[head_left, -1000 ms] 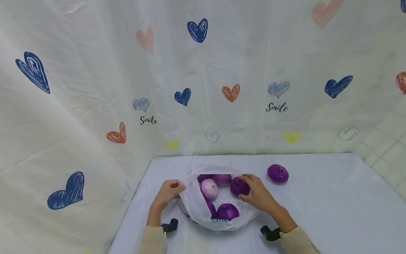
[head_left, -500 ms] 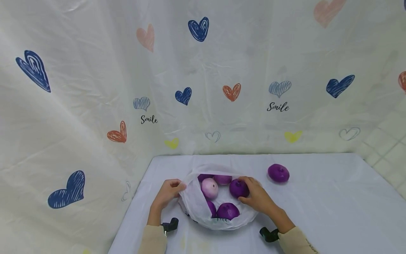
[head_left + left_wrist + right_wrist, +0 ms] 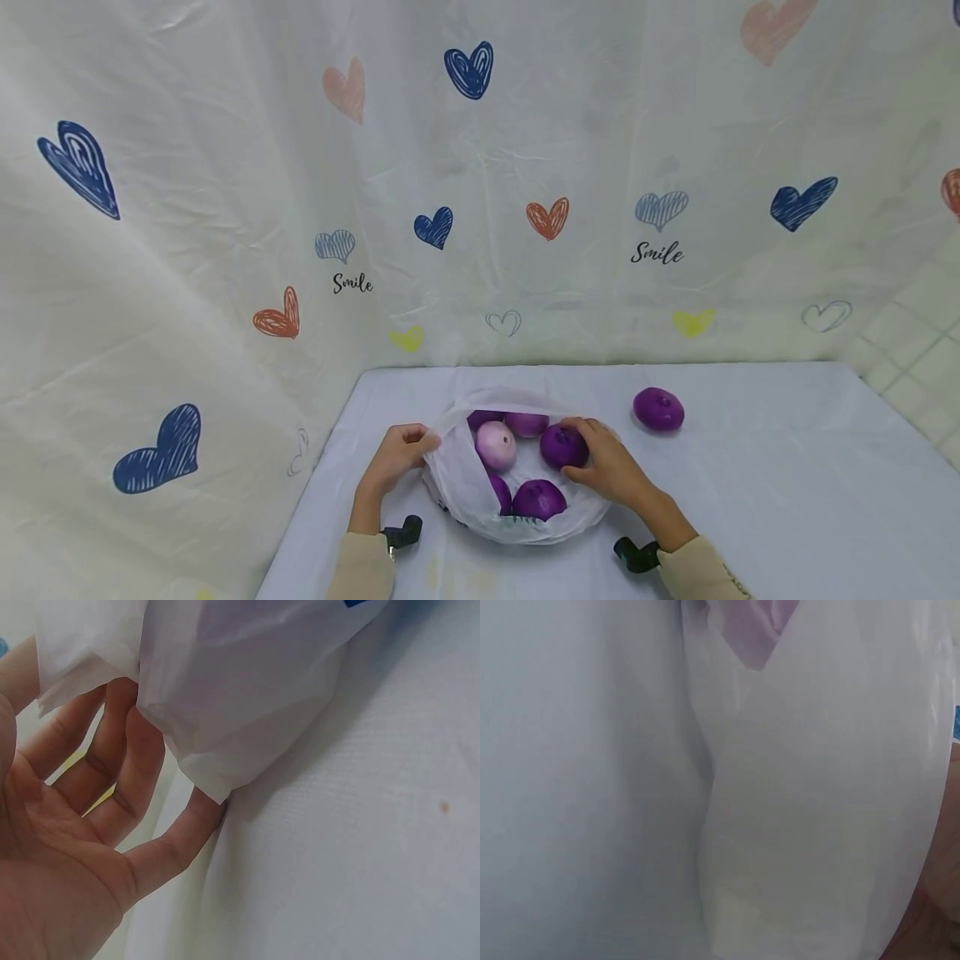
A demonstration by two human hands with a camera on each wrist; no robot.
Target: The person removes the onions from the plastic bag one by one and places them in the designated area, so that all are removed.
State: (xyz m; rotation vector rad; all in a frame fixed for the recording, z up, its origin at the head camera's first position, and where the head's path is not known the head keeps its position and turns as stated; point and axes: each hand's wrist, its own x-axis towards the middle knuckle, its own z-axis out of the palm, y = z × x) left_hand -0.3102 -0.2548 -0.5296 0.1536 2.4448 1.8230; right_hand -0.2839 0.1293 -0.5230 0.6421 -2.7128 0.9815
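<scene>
A white plastic bag point(image 3: 461, 475) lies on the table with its mouth spread wide, several purple onions inside. Its left rim is pinched by my left hand point(image 3: 397, 457); in the left wrist view the thin film point(image 3: 240, 697) hangs over that hand's fingers. My right hand point(image 3: 611, 464) reaches over the right rim and grips a dark purple onion point(image 3: 560, 448) inside the bag. Beside that lie a paler, peeled-looking onion point(image 3: 495, 446) and a front onion point(image 3: 539, 500). Bag film point(image 3: 810, 795) covers most of the right wrist view, hiding the right fingers there.
One more purple onion point(image 3: 658, 409) sits on the white-covered table point(image 3: 787, 483), right of the bag and farther back. Behind the table hangs a white curtain point(image 3: 600, 125) printed with hearts. Each wrist carries a black camera mount point(image 3: 637, 555).
My right hand has shifted slightly left, its fingers closing further round the dark onion, which has moved a little left with it. The left hand stays at the rim.
</scene>
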